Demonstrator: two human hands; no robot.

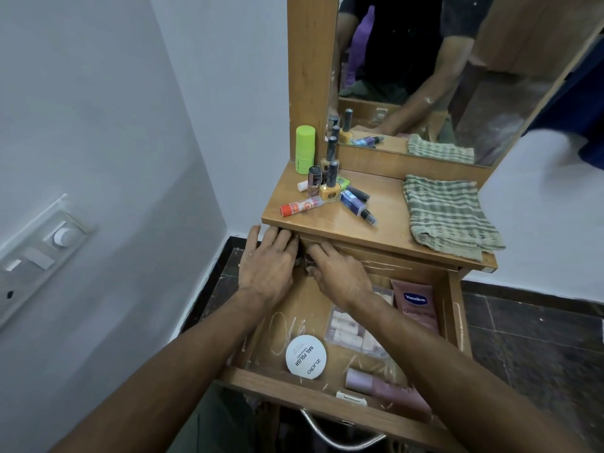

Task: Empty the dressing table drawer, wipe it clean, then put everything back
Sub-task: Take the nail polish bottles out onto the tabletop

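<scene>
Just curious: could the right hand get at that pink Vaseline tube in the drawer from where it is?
Probably yes. The Vaseline tube lies uncovered in the open drawer, just beside the right hand, with nothing between them.

One head-worn wide-angle camera looks forward and steeply down from close above the dressing table (376, 223) and its pulled-out drawer (294, 384). It faces the mirror (425, 76) and the wall corner behind, with both forearms reaching in from the bottom edge. The lens bends straight lines near the borders.
</scene>
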